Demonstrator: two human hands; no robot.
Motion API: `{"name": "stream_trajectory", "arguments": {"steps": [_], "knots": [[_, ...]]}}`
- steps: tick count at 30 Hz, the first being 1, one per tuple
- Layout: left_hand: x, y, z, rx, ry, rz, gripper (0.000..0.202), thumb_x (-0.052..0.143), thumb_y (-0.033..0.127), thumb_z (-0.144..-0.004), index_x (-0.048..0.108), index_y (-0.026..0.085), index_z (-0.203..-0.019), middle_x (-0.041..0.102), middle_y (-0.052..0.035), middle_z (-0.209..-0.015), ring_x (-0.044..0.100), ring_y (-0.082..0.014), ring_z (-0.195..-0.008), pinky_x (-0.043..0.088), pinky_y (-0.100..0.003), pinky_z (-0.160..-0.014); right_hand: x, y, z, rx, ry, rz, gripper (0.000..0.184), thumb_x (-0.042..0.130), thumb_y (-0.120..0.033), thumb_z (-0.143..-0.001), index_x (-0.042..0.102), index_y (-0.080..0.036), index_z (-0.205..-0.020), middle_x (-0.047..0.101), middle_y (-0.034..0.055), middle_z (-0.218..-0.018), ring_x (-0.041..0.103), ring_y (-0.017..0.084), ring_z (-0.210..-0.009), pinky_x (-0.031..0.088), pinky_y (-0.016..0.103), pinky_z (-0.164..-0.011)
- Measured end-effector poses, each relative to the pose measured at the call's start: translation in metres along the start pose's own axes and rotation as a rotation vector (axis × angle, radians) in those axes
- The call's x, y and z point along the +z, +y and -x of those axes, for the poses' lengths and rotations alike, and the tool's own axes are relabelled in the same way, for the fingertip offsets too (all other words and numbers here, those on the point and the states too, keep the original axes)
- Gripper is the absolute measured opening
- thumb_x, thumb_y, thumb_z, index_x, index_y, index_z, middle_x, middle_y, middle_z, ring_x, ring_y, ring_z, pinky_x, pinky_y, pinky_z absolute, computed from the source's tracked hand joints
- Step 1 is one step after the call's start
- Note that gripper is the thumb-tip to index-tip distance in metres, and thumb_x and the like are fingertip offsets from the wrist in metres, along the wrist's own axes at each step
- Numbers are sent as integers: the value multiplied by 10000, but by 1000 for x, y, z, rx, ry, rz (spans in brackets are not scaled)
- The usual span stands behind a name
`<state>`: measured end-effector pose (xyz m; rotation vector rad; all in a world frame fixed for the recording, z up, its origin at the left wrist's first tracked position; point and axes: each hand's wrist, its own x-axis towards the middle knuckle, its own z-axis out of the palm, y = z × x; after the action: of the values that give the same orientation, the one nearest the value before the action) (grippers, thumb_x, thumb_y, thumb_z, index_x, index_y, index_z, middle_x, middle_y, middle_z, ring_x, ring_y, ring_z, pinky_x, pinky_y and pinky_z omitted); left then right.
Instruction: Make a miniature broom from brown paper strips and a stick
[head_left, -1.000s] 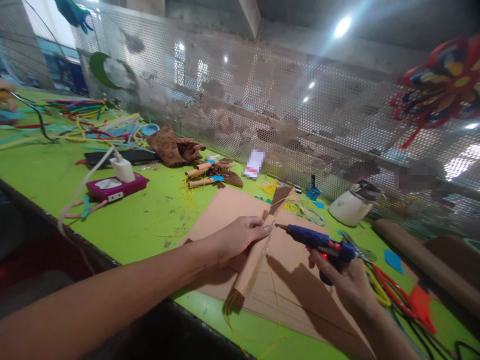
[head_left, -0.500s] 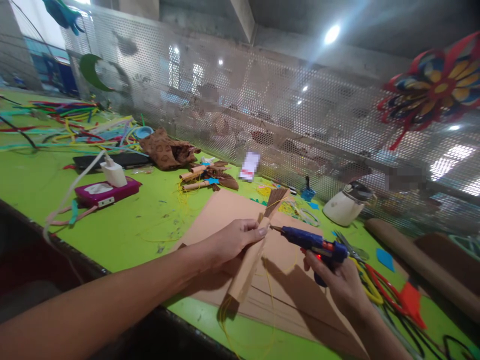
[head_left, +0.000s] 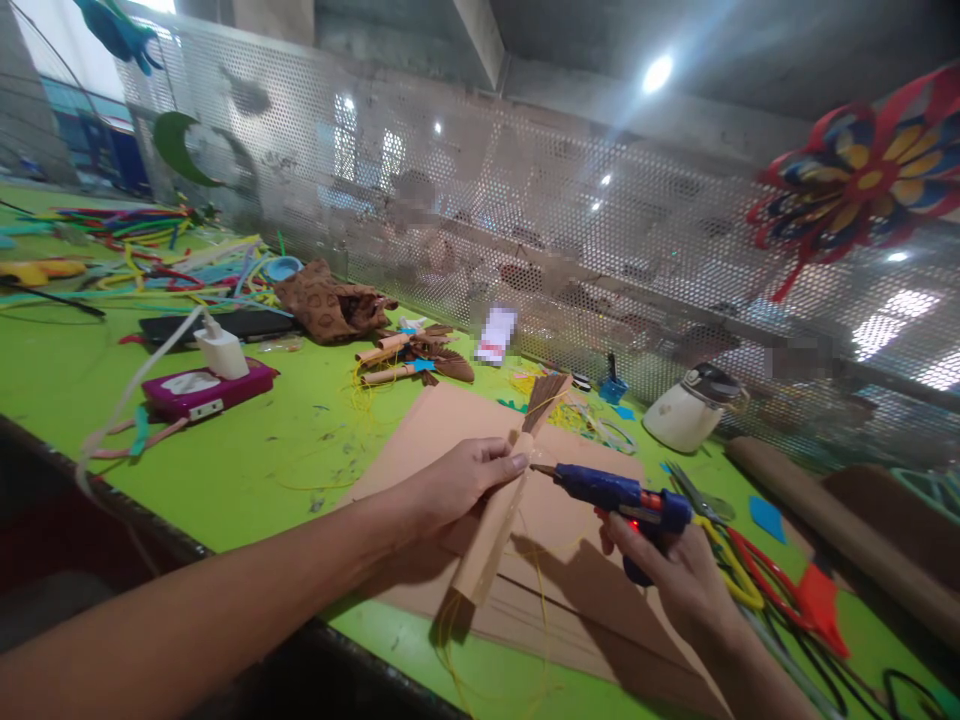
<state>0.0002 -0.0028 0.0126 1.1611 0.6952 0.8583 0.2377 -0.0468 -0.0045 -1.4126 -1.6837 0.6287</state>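
My left hand is closed around a rolled brown paper tube, which lies tilted across my view. A fringed dark-brown paper bundle sticks out of its far end, and yellow string trails from the near end. In my right hand is a blue hot glue gun with a lit red light. Its nozzle tip is at the tube's edge, close to my left thumb; whether it touches, I cannot tell. Beneath both hands lie brown paper sheets.
A purple power strip with a white plug stands at left. Small paper rolls with blue stars lie behind. Scissors, a red-handled tool and a white container are at right. Perforated metal panels border the back.
The glue gun's nozzle has shifted slightly down and left along the tube's edge. My left hand keeps its hold. The whole view has moved a little, and a yellow object now shows at far left.
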Motion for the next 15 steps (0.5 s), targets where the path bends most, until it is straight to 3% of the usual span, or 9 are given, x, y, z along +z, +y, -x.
{"name": "stream_trajectory", "arguments": {"steps": [9, 15], "knots": [[-4, -4, -5, -54, -21, 99, 253, 634, 345, -766, 595, 127, -891, 598, -35, -717, 532, -115, -592, 439, -258, -601, 5, 0, 2, 10, -12, -18, 383, 565, -502, -782, 601, -151, -633, 537, 26, -578, 459, 127, -513, 344, 230, -446], [3, 3, 2, -60, -51, 96, 275, 642, 328, -768, 624, 114, -940, 647, -79, -850, 581, -143, -692, 439, -264, -651, -1, 17, -17, -103, 57, 79, 371, 529, -465, -814, 582, -157, -614, 569, 39, -611, 503, 150, -563, 388, 254, -503]]}}
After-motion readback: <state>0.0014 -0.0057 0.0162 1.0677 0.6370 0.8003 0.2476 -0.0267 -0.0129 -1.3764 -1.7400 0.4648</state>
